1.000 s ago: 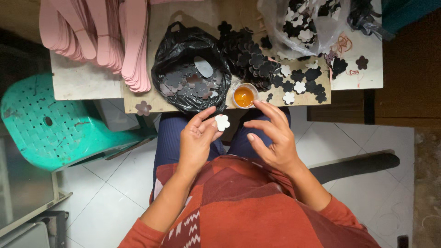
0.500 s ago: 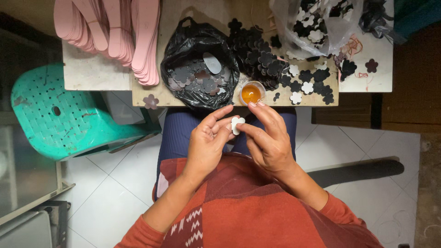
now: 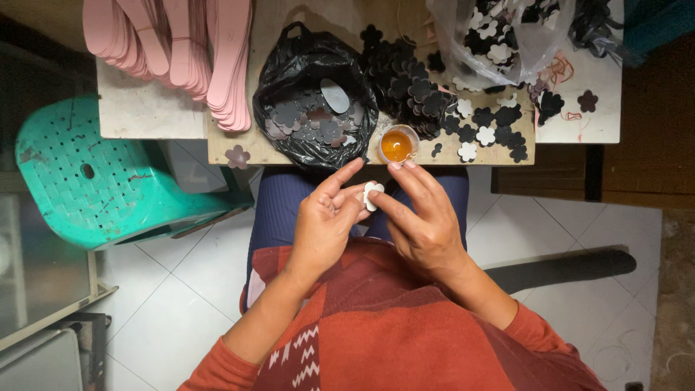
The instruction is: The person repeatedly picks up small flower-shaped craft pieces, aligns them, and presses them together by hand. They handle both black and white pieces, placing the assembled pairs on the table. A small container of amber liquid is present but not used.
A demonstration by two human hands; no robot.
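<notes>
Here the wooden table [image 3: 239,141] carries a stack of pink sole-shaped strips [image 3: 181,51], a glossy black bag [image 3: 315,98] of dark flower cutouts, and a small cup of amber glue [image 3: 397,144]. Over the lap, the left hand [image 3: 326,224] and right hand [image 3: 423,224] both pinch a flat white flower piece [image 3: 372,195]; light, even fingertip pressure would probably keep its petals unbent.
</notes>
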